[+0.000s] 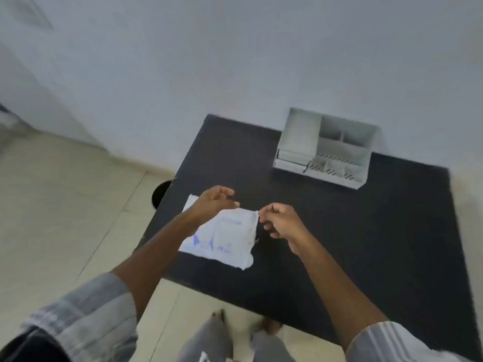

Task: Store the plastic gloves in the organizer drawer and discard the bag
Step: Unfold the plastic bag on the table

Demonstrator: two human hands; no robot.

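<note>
A white plastic bag of gloves with blue print lies on the black table near its left edge. My left hand rests over the bag's upper left part, fingers loosely curled above it. My right hand pinches the bag's top right corner between thumb and fingers. The white desk organizer stands at the table's far side against the wall, with open compartments on top and a drawer front at its lower left. The frame is blurred.
A dark round object sits on the tiled floor just left of the table. The white wall runs behind the table. My legs and feet are below the table's near edge.
</note>
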